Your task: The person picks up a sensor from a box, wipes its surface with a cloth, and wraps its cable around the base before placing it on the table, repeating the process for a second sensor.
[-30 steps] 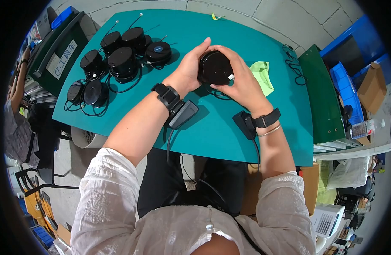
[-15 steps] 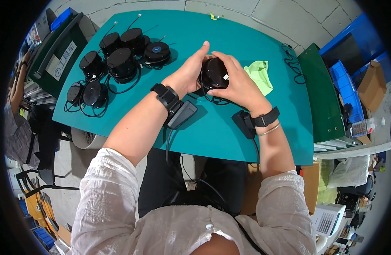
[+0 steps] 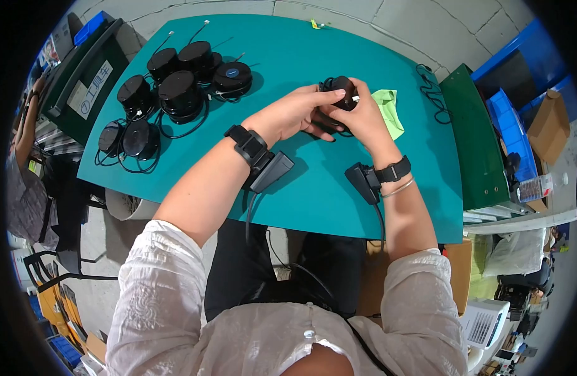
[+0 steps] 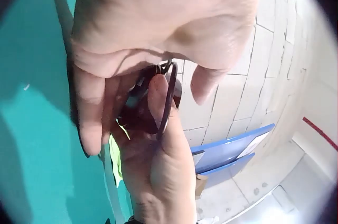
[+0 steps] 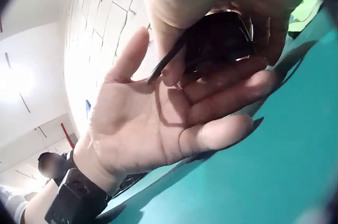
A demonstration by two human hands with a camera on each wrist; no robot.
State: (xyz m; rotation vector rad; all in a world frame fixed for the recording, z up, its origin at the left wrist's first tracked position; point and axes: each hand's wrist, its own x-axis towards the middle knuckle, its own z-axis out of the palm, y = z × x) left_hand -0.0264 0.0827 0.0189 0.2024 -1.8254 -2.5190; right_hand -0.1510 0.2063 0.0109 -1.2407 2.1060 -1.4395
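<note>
A glossy black round device (image 3: 344, 86) with a black cable (image 4: 170, 100) is held above the table toward its far right. My right hand (image 3: 369, 122) grips it, and in the right wrist view the thumb presses the cable against the device (image 5: 219, 36). Beside it is my left hand (image 3: 291, 114), palm turned to the device and fingers stretched out straight, as the right wrist view shows. Its fingers lie under the device, and the thumb reaches across it in the head view. A small white connector (image 3: 355, 98) shows at the right fingers.
Several similar black devices (image 3: 180, 94) with coiled cables stand at the table's left. A light green cloth (image 3: 387, 113) lies right of my hands, and a black cable (image 3: 434, 97) near the right edge. Green cabinets flank the teal table (image 3: 326, 194). Another person (image 3: 31, 169) is at far left.
The device has been tipped and turned away from me, moving slightly up and right. My left hand has shifted right, from cupping its side to lying with fingers beneath it.
</note>
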